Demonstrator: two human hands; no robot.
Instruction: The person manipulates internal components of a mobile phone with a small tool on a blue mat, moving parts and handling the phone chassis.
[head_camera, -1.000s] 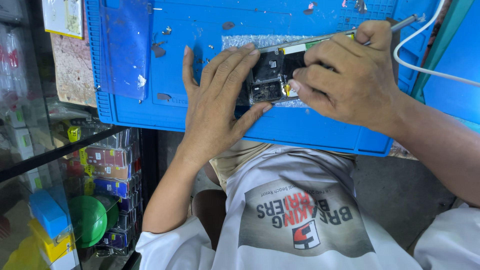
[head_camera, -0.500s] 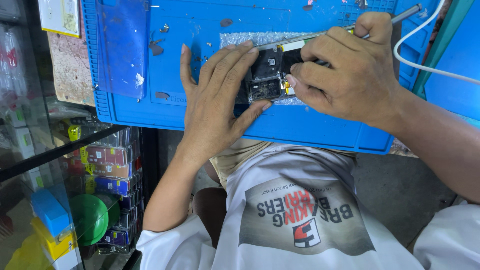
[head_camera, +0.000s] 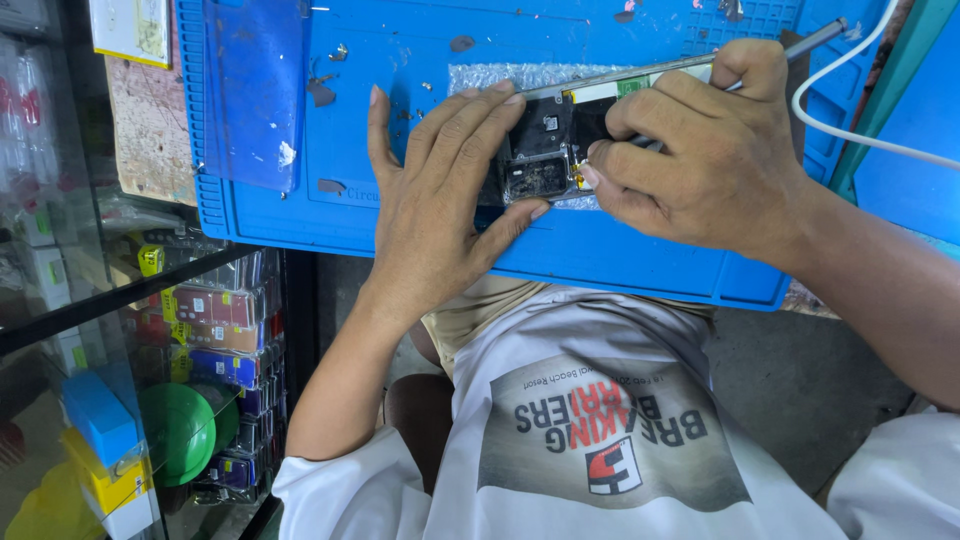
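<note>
Lying opened on the blue rubbery mat (head_camera: 640, 265), near its front edge, the phone (head_camera: 548, 150) sits between both hands. The left hand (head_camera: 440, 200) presses flat on it, fingers spread; the right hand (head_camera: 700, 150) grips a thin metal tool (head_camera: 815, 38). Since earlier, the hands have barely shifted. A white cable (head_camera: 850, 130) curves beside.
</note>
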